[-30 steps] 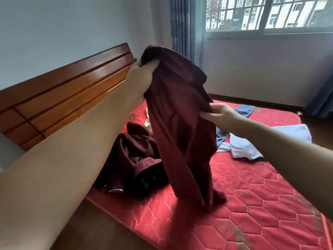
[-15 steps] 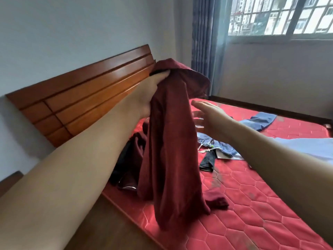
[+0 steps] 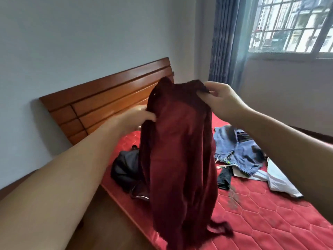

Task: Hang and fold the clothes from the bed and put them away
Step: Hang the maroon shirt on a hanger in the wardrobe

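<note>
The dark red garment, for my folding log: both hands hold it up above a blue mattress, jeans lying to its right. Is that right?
Not quite: the mattress is red, not blue. The head view shows the left hand and right hand gripping the dark red garment above it, with the jeans lying to its right.

Two bare forearms – no sleeves in view; left hand (image 3: pixel 134 117) and right hand (image 3: pixel 225 101) bare, fingers uncovered.
</note>
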{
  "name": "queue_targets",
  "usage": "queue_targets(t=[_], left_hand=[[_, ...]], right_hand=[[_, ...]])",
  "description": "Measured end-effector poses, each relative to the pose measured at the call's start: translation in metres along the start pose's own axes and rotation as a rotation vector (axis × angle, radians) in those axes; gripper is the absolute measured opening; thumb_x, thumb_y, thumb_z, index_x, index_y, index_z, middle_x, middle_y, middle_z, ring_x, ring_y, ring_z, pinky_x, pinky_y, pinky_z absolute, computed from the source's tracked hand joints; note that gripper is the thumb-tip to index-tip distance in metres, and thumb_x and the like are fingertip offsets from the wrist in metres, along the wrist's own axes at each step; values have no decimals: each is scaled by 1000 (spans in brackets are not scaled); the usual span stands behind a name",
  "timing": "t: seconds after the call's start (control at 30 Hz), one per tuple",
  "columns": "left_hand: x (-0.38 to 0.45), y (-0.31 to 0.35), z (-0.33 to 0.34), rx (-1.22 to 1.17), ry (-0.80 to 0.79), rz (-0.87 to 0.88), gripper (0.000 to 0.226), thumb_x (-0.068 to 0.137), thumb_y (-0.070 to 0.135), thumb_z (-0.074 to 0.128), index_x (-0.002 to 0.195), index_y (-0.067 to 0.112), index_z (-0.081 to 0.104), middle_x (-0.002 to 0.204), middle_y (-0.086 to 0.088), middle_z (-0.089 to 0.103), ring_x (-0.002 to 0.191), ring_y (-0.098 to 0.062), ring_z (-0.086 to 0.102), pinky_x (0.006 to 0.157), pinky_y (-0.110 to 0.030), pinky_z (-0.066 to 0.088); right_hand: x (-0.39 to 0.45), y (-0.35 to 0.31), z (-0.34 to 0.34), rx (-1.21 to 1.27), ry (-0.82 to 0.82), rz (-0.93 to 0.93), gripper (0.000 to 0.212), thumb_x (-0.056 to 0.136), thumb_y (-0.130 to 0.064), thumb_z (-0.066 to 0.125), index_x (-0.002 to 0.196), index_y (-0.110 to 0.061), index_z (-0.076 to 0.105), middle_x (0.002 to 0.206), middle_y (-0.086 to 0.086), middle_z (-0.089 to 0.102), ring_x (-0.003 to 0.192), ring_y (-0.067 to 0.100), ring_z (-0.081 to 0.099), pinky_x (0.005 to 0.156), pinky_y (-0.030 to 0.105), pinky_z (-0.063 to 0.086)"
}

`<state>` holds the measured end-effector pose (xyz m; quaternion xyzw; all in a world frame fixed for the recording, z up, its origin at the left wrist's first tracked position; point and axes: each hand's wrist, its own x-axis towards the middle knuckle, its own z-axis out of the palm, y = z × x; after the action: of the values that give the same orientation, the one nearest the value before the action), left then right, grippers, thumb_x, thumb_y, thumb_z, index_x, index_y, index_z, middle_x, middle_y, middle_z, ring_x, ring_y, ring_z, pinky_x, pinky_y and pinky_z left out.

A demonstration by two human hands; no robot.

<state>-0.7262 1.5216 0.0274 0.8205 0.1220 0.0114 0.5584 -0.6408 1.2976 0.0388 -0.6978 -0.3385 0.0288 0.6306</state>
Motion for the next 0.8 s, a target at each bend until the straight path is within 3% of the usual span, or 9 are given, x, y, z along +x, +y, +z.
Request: queue_targets(t=[0.07, 0.17, 0.27, 0.4, 0.5, 0.57, 0.67, 0.73, 0.8], left_hand=[[-4, 4, -9, -73, -202, 44, 57, 62, 7, 74, 116, 18, 63, 106, -2, 73, 102, -22, 68, 90, -35, 53], [-10, 35, -3, -105, -294, 200, 44, 76, 2, 73, 116, 19, 63, 103, -2, 73, 98, -17, 70, 83, -30, 55], [-8, 54, 0, 185, -32, 399, 11, 82, 7, 74, 89, 15, 73, 83, 2, 73, 79, -8, 68, 77, -26, 53], [-12, 62, 1, 102, 202, 513, 25, 85, -2, 61, 85, 21, 71, 78, 8, 70, 73, -3, 66, 72, -21, 54], [-21, 66, -3, -39, 330, 478, 25, 85, 2, 58, 81, 24, 69, 79, 4, 71, 76, -10, 68, 77, -29, 55], [-34, 65, -14, -2, 399, 489, 21, 82, 8, 60, 79, 26, 70, 84, -1, 72, 84, -17, 69, 82, -35, 54], [-64, 56, -34, 170, 490, 471, 16, 86, 13, 66, 73, 22, 68, 74, 5, 67, 70, -1, 62, 72, -21, 48], [-89, 46, -42, 291, 541, 401, 26, 89, 18, 68, 66, 28, 60, 63, 18, 56, 54, 14, 49, 58, -8, 38], [-118, 36, -45, 355, 568, 307, 16, 88, 27, 71, 72, 28, 68, 70, 18, 65, 63, 15, 55, 65, -10, 44]], right_hand=[[10, -25, 19, -117, -24, -122, 28, 91, -3, 56, 77, -24, 68, 61, -12, 66, 58, 2, 57, 61, 20, 47], [21, -45, 40, -364, 13, -232, 25, 75, -15, 49, 72, -33, 67, 66, -13, 68, 66, 6, 63, 67, 25, 50], [22, -44, 42, -356, 120, -245, 14, 76, -25, 54, 70, -30, 66, 61, -8, 64, 58, 6, 54, 60, 24, 44], [-5, -15, 41, -246, -49, -6, 14, 84, -26, 74, 74, -21, 66, 59, -14, 63, 54, -2, 54, 55, 20, 46], [-21, 28, 42, -688, -286, 141, 11, 86, -21, 69, 79, -13, 66, 71, -8, 70, 69, 11, 66, 65, 26, 52], [-21, 41, 39, -838, -246, 184, 21, 90, -17, 58, 72, -8, 56, 66, 0, 60, 63, 19, 56, 56, 25, 44], [-14, 41, 29, -493, -148, 270, 32, 95, -4, 53, 64, -11, 56, 54, -8, 52, 58, 11, 48, 47, 15, 36], [-10, 36, 23, -360, -133, 252, 34, 95, -1, 53, 65, -13, 63, 55, -10, 58, 55, 9, 51, 60, 25, 44], [-8, 25, 21, -402, -105, 119, 32, 93, -1, 53, 69, -18, 67, 62, -9, 61, 63, 12, 53, 66, 31, 42]])
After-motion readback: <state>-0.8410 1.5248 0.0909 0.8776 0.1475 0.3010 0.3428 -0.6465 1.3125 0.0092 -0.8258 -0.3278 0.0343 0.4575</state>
